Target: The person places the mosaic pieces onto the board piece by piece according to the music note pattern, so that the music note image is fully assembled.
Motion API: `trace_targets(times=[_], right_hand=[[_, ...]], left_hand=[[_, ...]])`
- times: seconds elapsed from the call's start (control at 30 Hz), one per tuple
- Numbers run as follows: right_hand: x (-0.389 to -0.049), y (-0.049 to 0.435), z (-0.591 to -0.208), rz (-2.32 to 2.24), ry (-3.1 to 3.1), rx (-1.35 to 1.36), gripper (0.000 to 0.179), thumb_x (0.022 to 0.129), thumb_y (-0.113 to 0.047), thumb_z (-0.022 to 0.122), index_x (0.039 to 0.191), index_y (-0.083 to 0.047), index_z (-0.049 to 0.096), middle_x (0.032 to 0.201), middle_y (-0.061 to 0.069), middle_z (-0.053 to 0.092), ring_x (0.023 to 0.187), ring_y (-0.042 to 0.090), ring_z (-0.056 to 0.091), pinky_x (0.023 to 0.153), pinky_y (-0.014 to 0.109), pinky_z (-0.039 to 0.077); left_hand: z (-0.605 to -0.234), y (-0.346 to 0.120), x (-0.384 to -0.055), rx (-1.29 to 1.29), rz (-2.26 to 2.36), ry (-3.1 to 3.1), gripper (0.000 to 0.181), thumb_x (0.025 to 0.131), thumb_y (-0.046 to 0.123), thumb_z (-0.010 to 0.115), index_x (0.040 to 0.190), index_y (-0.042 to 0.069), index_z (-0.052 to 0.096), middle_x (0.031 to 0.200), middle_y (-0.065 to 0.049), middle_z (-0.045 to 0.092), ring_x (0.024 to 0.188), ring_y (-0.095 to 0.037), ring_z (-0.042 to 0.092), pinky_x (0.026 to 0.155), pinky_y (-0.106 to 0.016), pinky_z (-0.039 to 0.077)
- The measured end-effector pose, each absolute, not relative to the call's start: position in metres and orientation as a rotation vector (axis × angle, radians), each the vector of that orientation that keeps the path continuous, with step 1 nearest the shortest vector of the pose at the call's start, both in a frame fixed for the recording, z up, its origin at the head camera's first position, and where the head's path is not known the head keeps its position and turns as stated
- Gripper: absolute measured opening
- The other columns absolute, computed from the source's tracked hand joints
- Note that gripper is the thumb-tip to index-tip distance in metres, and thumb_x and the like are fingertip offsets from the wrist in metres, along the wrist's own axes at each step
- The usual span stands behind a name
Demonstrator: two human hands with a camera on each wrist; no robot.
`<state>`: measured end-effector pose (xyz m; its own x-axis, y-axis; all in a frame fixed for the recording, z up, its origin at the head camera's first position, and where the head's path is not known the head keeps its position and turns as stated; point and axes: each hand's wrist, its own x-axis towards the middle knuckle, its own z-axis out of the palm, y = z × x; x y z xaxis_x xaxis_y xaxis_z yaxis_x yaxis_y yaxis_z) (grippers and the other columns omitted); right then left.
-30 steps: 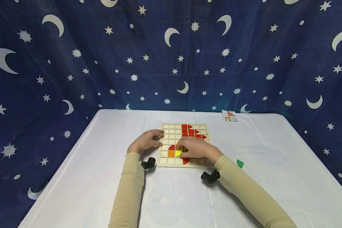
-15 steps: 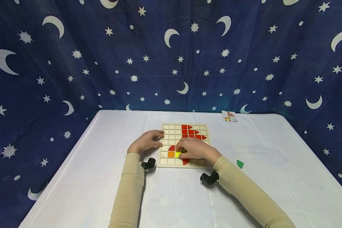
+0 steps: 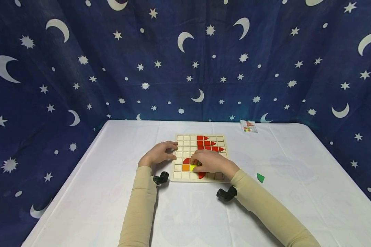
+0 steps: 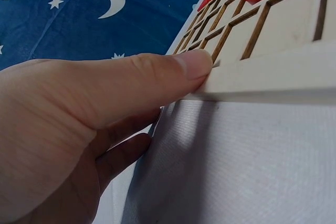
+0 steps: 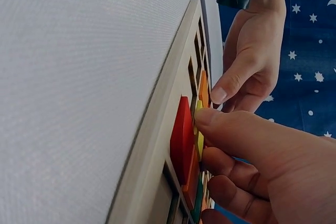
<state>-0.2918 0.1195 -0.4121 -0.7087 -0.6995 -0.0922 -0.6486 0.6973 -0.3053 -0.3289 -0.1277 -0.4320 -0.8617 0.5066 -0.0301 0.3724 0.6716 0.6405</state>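
My left hand rests at the left edge of a wooden grid board, its thumb touching the rim in the left wrist view. Over the board's lower middle, my right hand pinches a small yellow tile between thumb and curled fingers. That tile lies beside an orange square, below which are bare cells. A red quarter-round sits above the orange square, and another red rounded piece below my right hand. A green piece is partly hidden under the right fingers.
Red squares and triangles fill rows at the board's upper right. A loose green quarter-round lies on the white cloth right of the board. A small pattern card lies at the table's back edge, before a dark blue curtain.
My right thumb and fingers have shifted slightly left over the yellow tile, covering more of it. The left hand and the board stay in place.
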Motion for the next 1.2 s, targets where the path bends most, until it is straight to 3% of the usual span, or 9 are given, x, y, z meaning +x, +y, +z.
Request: trace_targets(times=[0.33, 0.87, 1.2], right_hand=[[-0.291, 0.134, -0.409, -0.462, 2.728, -1.1, 0.021, 0.087, -0.028, 0.073, 0.104, -0.015, 0.072, 0.097, -0.007, 0.062, 0.084, 0.009, 0.057, 0.08, 0.027, 0.052], [-0.282, 0.224, -0.397, -0.593, 2.797, -0.805, 0.021, 0.089, -0.023, 0.071, 0.106, -0.01, 0.071, 0.093, -0.005, 0.061, 0.081, 0.013, 0.054, 0.074, 0.031, 0.05], [-0.27, 0.262, -0.403, -0.615, 2.73, -0.733, 0.027, 0.084, -0.024, 0.078, 0.104, -0.008, 0.069, 0.085, -0.005, 0.058, 0.076, 0.012, 0.051, 0.067, 0.028, 0.046]], left_hand=[[-0.432, -0.127, -0.328, 0.704, 0.966, 2.675, 0.046, 0.086, 0.015, 0.076, 0.128, 0.001, 0.063, 0.147, -0.01, 0.048, 0.14, -0.03, 0.037, 0.116, -0.043, 0.029], [-0.433, -0.13, -0.331, 0.707, 0.96, 2.688, 0.046, 0.086, 0.015, 0.075, 0.128, 0.002, 0.063, 0.147, -0.009, 0.048, 0.14, -0.029, 0.036, 0.116, -0.043, 0.028], [-0.433, -0.129, -0.329, 0.682, 0.964, 2.679, 0.045, 0.086, 0.014, 0.075, 0.127, 0.002, 0.064, 0.146, -0.009, 0.049, 0.14, -0.029, 0.037, 0.116, -0.043, 0.029]])
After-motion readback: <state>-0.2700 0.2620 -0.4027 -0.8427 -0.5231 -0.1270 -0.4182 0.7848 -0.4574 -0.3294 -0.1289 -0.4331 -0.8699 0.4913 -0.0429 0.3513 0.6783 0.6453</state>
